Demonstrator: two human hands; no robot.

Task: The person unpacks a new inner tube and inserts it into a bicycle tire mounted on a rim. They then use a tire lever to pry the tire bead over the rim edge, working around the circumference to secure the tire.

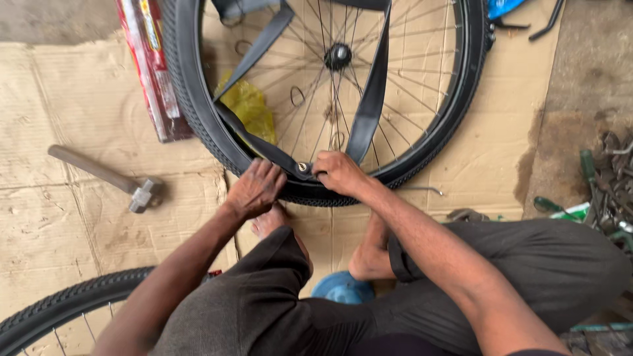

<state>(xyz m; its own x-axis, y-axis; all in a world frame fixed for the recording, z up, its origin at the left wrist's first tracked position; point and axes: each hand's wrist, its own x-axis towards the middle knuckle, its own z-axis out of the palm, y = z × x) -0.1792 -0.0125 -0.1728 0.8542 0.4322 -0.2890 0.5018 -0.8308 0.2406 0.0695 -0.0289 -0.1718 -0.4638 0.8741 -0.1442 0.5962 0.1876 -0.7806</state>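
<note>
Hands first: my left hand [256,188] is lying with fingers pressed together over the near edge of the tyre [198,112], and my right hand [337,173] is pinching the black inner tube [372,99] beside its valve [302,167]. I am sitting on cardboard [66,217] with the wheel lying flat before my bare feet. Going left to right, I am seeing a hammer [109,178], a long red package [153,66], a yellow bag [250,109] behind the spokes, then the hub [337,56], and loose tools [610,178] at far right. A second tyre [59,306] is curving in at lower left.
</note>
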